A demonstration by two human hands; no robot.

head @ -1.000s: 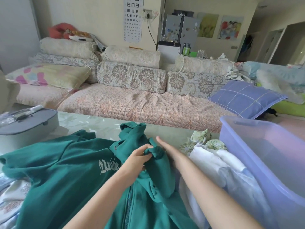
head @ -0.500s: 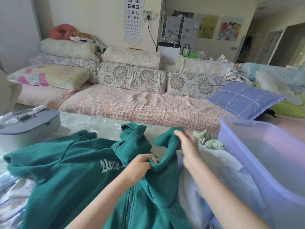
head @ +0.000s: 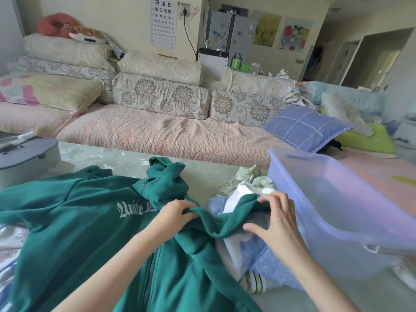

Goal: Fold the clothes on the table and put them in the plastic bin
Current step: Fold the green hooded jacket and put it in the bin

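Leftmost, a grey case (head: 27,154) is sitting at the table's (head: 117,157) left edge, partly cut off. Beside it the green hoodie (head: 67,221) is lying spread, its print half hidden. The left hand (head: 174,213) is pinching a fold; the right hand (head: 275,218) is pressing with fingers spread, near the plastic bin (head: 337,199).
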